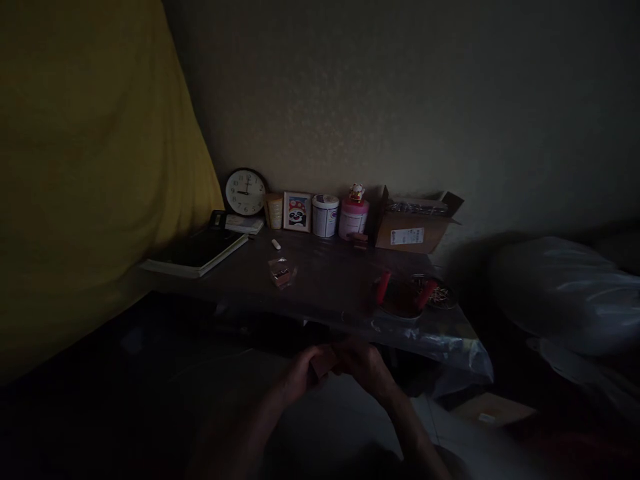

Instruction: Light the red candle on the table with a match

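In the dim light, my left hand [301,375] is closed round a small reddish-brown box [324,361] that looks like a matchbox. My right hand [367,365] meets it from the other side, fingers bent at the box's far end. Whether those fingers also pinch a match is too dark to tell. Both hands are in front of the table's near edge, below the tabletop in view. On the table [320,287], a clear plastic packet [281,275] with a similar small box lies beyond my hands. Two red candles [383,288] stand tilted by a dark tray [403,308] at the right.
A round dish of thin sticks [440,295] sits beside the candles. Along the wall stand a clock [245,192], a framed panda picture [297,212], a white tin [325,217], a pink jar [353,220] and an open carton [407,233]. Books [197,253] lie left.
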`<state>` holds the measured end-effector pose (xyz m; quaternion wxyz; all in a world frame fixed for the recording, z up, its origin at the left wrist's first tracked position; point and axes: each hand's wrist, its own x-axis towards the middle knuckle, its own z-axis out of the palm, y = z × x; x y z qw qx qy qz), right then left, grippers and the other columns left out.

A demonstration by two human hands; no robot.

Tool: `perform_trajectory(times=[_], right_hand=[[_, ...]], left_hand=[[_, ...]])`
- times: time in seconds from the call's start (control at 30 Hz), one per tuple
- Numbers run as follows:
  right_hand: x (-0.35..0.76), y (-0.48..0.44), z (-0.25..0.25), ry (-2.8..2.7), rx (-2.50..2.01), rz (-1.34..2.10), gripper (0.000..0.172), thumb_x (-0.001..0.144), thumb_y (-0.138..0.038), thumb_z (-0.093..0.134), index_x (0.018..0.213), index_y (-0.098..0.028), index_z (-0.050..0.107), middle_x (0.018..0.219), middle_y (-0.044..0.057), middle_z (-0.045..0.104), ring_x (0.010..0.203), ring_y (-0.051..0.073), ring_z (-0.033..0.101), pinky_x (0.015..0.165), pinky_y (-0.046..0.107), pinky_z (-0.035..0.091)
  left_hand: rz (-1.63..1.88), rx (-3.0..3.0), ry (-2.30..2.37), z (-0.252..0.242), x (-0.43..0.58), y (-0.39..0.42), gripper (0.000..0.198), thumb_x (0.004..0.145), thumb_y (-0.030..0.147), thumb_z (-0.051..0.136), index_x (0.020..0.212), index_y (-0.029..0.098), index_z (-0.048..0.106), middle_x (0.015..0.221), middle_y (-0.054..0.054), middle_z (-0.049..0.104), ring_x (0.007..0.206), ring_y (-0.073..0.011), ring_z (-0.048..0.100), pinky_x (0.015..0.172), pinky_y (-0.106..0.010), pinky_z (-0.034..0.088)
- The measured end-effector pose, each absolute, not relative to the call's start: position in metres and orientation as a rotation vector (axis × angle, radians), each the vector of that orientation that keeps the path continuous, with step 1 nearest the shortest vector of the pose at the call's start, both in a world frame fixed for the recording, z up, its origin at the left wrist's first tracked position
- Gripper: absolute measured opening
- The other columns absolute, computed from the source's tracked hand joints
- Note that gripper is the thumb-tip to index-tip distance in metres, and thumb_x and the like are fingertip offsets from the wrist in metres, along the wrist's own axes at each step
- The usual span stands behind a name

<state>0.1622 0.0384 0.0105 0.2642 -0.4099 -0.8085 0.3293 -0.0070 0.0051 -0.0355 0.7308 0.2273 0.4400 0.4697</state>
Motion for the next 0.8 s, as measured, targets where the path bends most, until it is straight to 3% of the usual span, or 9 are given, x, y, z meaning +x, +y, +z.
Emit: perform_trajectory(times=[0.2,0.4,0.8], right_hand=[[0.1607,0.0368,0.0126,-2.330,-1.085,0.660,0.020,0.084,-0.017,0.048,0.087,-0.021,0.067,0.082,0.002,0.066,0.078,0.013,0.061,0.070,0.022,0.044],[0.1601,0.0340,0.0155,-2.441,-1.120,0.554,0.019,0.083,-0.014,0.048,0.074,-0.020,0.064,0.080,0.001,0.063,0.074,0.012,0.059,0.066,0.020,0.041],[0.1614,0.0342,0.0129,-2.505,-1.207,0.516,0.015,0.084,-0.015,0.047,0.081,-0.018,0.061,0.082,0.002,0.064,0.074,0.012,0.060,0.064,0.019,0.040]], left_hand=[[1.029,0.570,0.927,-0.0317,-0.0067,0.0019,0.035,0.073,0.039,0.049,0.092,0.015,0.066,0.070,-0.005,0.067,0.058,-0.0140,0.054,0.049,-0.024,0.029],[1.027,0.641,0.893,-0.0348,-0.0045,0.0033,0.041,0.073,0.042,0.047,0.098,0.015,0.065,0.069,-0.006,0.068,0.057,-0.0150,0.054,0.047,-0.024,0.025],[0.964,0.735,0.925,-0.0373,-0.0041,0.0030,0.043,0.073,0.047,0.046,0.094,0.015,0.066,0.065,-0.004,0.067,0.046,-0.0117,0.046,0.045,-0.025,0.019]])
